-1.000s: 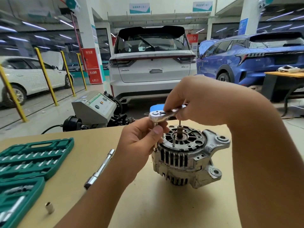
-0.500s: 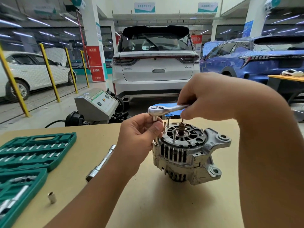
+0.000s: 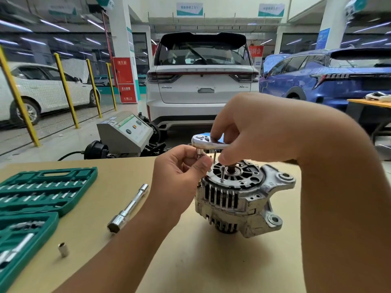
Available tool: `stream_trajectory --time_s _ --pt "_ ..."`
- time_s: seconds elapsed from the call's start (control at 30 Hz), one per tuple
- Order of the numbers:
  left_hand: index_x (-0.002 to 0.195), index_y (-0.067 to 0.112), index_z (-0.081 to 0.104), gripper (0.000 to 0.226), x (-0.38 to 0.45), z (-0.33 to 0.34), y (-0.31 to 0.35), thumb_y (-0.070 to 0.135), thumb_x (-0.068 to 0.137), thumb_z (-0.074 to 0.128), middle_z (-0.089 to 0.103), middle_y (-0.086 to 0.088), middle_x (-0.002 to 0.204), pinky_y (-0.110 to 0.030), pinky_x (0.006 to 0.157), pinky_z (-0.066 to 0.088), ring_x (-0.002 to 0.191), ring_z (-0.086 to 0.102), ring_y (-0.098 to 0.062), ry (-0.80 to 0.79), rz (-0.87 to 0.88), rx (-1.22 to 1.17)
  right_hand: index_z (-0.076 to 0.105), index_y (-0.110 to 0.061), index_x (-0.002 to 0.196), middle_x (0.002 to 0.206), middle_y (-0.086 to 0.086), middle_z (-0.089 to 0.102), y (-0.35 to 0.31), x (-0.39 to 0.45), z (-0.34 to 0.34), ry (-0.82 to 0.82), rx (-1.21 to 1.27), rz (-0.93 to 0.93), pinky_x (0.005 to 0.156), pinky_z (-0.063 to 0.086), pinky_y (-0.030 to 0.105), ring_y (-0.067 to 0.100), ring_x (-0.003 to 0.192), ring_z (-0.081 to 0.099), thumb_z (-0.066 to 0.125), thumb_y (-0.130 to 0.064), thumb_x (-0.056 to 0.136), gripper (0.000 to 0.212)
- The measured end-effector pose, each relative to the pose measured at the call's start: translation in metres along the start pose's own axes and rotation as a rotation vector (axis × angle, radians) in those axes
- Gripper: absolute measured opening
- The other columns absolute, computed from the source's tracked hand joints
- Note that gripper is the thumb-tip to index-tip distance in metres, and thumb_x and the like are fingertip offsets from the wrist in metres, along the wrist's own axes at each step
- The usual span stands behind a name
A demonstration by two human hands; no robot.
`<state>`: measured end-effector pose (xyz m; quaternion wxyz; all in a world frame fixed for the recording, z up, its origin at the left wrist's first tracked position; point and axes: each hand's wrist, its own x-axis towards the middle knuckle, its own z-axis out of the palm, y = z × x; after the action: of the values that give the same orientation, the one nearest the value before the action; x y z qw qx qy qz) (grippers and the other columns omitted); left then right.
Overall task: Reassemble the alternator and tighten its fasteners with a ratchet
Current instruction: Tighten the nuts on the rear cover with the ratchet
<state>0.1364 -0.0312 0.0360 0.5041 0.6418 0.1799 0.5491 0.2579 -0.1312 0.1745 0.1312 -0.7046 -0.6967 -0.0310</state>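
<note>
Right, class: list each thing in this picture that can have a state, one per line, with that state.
Ratchet: raised above the alternator, socket attached.
Alternator: upright on the table, studs sticking up.
Right hand: grips the ratchet handle.
Left hand: pinches the socket.
Tool case: open.
Extension bar: lying flat.

Alternator [image 3: 243,199]: dull, scuffed cast metal. Ratchet [image 3: 206,142], extension bar [image 3: 129,208] and loose socket [image 3: 63,249]: polished, glossy metal. Tool case [image 3: 48,187], nine o'clock: matt green plastic. Bench [image 3: 211,261]: smooth, matt tan surface.
</note>
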Motion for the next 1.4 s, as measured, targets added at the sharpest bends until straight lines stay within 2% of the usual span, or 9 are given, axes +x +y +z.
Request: stream_trajectory --time_s 0.17,0.37,0.53,0.63,0.77,0.9,1.0,1.17,1.4 --pt "0.076 0.029 0.074 0.006 0.0 0.0 -0.001 0.027 0.078 0.079 0.061 0.005 0.065 -0.013 0.045 0.034 0.054 0.039 -0.01 0.014 0.003 0.035 0.077 -0.034 0.101 0.086 -0.012 0.068 0.006 0.003 0.001 0.041 0.024 0.045 0.056 0.044 0.025 0.009 0.075 0.061 0.076 -0.023 0.086 0.019" --pt "0.077 0.028 0.072 0.015 0.0 0.0 -0.003 0.019 0.085 0.081 0.061 0.003 0.065 -0.015 0.043 0.034 0.05 0.038 -0.007 0.037 0.026 0.107 0.077 -0.032 0.099 0.077 -0.014 0.072 0.002 -0.006 -0.005 -0.026 0.086 -0.014 0.066 0.058 0.032 0.006 0.069 0.067 0.084 -0.04 0.072 0.029" --pt "0.077 0.022 0.069 0.016 -0.001 0.002 -0.001 0.034 0.073 0.08 0.061 0.004 0.065 -0.018 0.049 0.04 0.057 0.044 -0.011 0.043 0.024 0.084 0.077 -0.035 0.102 0.085 -0.013 0.066 0.003 0.005 0.004 0.052 0.006 0.022 0.056 0.049 0.022 0.009 0.076 0.061 0.066 -0.011 0.09 0.029" --pt "0.082 0.015 0.067 0.016 0.002 0.001 -0.004 0.018 0.083 0.082 0.058 0.006 0.065 -0.027 0.057 0.045 0.062 0.045 -0.015 0.066 0.06 0.18 0.079 -0.028 0.09 0.076 -0.01 0.068 -0.002 0.006 0.006 0.045 -0.036 -0.026 0.053 0.05 0.023 0.011 0.071 0.063 0.075 -0.022 0.083 0.01" --pt "0.082 0.017 0.068 0.014 0.001 0.001 -0.005 0.017 0.086 0.082 0.058 0.01 0.062 -0.023 0.054 0.045 0.057 0.043 -0.008 0.078 0.085 0.243 0.077 -0.029 0.091 0.069 -0.011 0.069 0.003 -0.001 0.0 0.028 0.062 -0.011 0.051 0.047 0.022 0.006 0.062 0.063 0.08 -0.024 0.079 0.014" --pt "0.085 0.021 0.069 0.009 0.002 -0.006 0.004 0.024 0.085 0.077 0.054 -0.01 0.071 -0.021 0.051 0.04 0.057 0.043 -0.01 -0.08 0.03 0.174 0.078 -0.037 0.102 0.089 -0.011 0.07 0.004 0.005 0.003 0.054 0.015 0.036 0.054 0.05 0.023 0.012 0.075 0.063 0.065 -0.005 0.09 0.036" --pt "0.082 0.022 0.07 0.015 0.003 -0.012 0.008 0.011 0.091 0.073 0.053 -0.014 0.071 -0.013 0.048 0.037 0.051 0.041 -0.003 -0.185 0.055 0.149 0.08 -0.034 0.095 0.085 -0.008 0.072 -0.003 0.006 0.003 0.094 -0.01 -0.011 0.068 0.061 0.032 0.017 0.079 0.066 0.067 -0.007 0.086 0.031" --pt "0.091 0.019 0.073 0.011 0.0 -0.004 0.003 0.025 0.083 0.078 0.056 -0.024 0.076 -0.041 0.059 0.047 0.062 0.045 -0.027 -0.122 0.133 0.242 0.078 -0.029 0.092 0.074 -0.011 0.069 -0.002 -0.004 -0.004 0.066 0.027 -0.051 0.065 0.06 0.032 0.01 0.07 0.067 0.079 -0.016 0.077 0.02" --pt "0.089 0.025 0.075 0.011 0.005 -0.012 0.007 0.034 0.084 0.079 0.049 -0.023 0.068 -0.022 0.048 0.036 0.056 0.039 -0.013 -0.233 0.111 0.182 0.077 -0.037 0.105 0.092 -0.013 0.071 -0.002 0.005 0.004 0.066 -0.009 -0.047 0.068 0.056 0.027 0.011 0.083 0.064 0.064 -0.003 0.088 0.04"
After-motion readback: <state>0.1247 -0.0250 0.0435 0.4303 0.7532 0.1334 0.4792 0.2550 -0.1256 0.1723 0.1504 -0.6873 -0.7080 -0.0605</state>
